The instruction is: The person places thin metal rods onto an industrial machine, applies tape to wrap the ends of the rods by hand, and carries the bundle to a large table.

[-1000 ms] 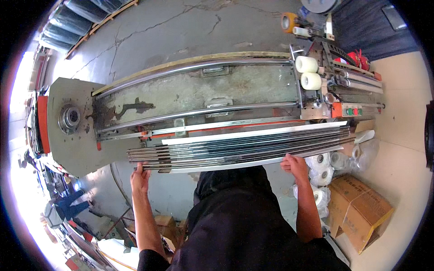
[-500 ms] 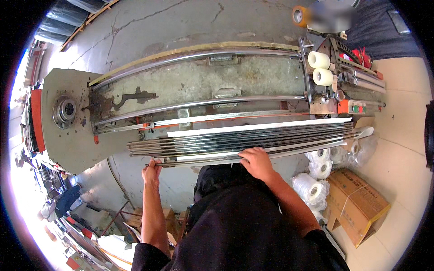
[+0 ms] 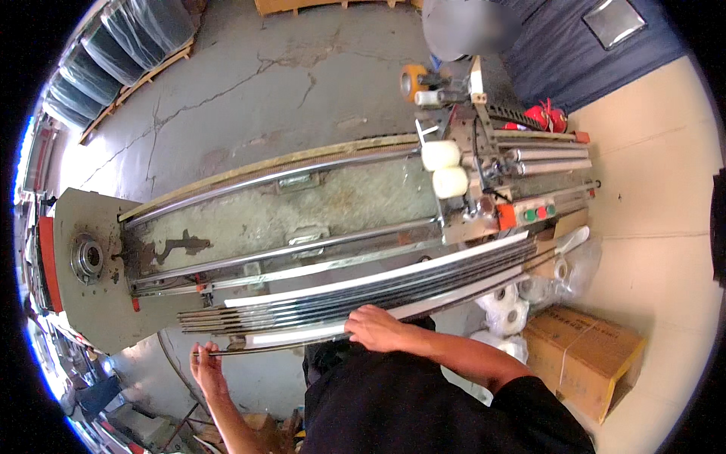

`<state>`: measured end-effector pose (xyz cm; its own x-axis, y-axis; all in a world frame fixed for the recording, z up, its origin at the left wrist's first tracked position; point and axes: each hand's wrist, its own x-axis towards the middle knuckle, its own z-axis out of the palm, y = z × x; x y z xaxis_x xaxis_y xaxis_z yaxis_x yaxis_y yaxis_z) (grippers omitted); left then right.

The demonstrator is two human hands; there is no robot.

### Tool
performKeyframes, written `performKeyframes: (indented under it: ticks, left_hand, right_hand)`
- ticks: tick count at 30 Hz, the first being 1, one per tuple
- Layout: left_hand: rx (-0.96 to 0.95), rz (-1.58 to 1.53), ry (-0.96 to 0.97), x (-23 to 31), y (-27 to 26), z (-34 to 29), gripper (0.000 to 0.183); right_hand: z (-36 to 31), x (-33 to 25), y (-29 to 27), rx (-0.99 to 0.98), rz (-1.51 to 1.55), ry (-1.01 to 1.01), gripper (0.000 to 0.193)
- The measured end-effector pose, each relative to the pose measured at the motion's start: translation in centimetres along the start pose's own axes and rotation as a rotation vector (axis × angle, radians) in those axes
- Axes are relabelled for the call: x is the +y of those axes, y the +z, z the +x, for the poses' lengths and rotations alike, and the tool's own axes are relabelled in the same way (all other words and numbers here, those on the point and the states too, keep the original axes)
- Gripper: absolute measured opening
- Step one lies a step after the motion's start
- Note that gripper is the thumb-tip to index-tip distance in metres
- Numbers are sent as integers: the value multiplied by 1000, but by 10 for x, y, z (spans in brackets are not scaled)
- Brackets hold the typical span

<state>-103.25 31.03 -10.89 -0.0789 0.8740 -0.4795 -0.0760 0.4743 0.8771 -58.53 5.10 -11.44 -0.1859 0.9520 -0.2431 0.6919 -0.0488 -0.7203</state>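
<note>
A thin dark metal rod (image 3: 280,347) runs along the front edge of a stack of long rods (image 3: 333,300). My left hand (image 3: 207,369) pinches its left end, thumb and fingers closed around it. Further right, my right hand (image 3: 373,328) curls its fingers over the same rod. The stack lies side by side on white strips, one of which, a long white strip (image 3: 363,274), shows along the far side. Part of the rod under my right hand is hidden.
Beyond the rods stands a long machine with polished rails (image 3: 302,249), a grey end housing (image 3: 89,265) at left and a carriage with white rollers (image 3: 441,156) and control buttons (image 3: 538,214). A cardboard box (image 3: 582,344) and plastic-wrapped rolls (image 3: 505,310) sit right. A blurred grey figure (image 3: 461,26) is at the far side.
The view has turned, so machine and rods now slant up to the right. My left hand has drawn away from the stack's left ends, still pinching the rod. My right hand stays on it.
</note>
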Motion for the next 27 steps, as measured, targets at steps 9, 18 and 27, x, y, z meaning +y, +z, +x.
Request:
performKeyframes:
  ticks: [9,18,27]
  left_hand:
    - [-116,111,96,-5,250,-109,58]
    - [-170,234,42,-22,433,-140,45]
    - [-242,265,59,-16,487,-125,41]
  right_hand:
    - [-152,76,-206,480,-429,-21,16]
    - [-200,205,-338,615,-540,38,20]
    - [-186,264,-348,687,-457,59,16]
